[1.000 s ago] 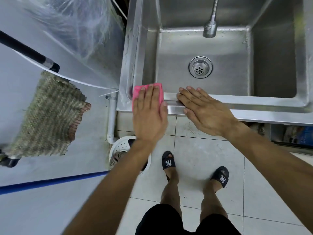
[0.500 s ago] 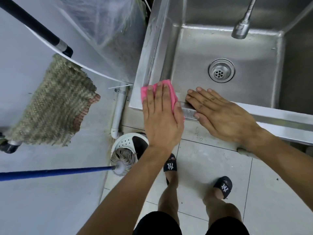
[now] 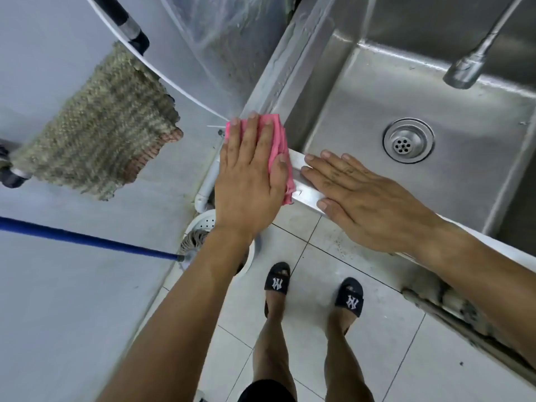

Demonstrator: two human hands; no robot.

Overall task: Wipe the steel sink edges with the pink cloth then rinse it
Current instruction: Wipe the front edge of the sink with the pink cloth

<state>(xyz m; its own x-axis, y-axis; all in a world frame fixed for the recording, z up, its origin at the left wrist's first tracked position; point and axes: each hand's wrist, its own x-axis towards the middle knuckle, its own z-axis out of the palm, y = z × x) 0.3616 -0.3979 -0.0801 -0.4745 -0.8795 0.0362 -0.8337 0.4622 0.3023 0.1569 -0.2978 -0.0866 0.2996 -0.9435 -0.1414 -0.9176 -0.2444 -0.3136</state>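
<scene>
A steel sink fills the upper right, with a round drain in its basin and a tap spout hanging above it. My left hand lies flat on the pink cloth, pressing it onto the sink's front left corner. Most of the cloth is hidden under the palm; its edges stick out past the fingertips and the thumb side. My right hand rests flat, fingers together, on the front rim just right of the cloth, holding nothing.
A woven greenish mat hangs on the grey wall at left. A blue mop handle reaches a white bucket on the tiled floor below the sink corner. A white pipe runs down beside it. My sandalled feet stand on the tiles.
The view has swung and closed in on the sink corner. My left hand has slid the cloth left, onto the front left corner. The right hand stays flat on the front rim.
</scene>
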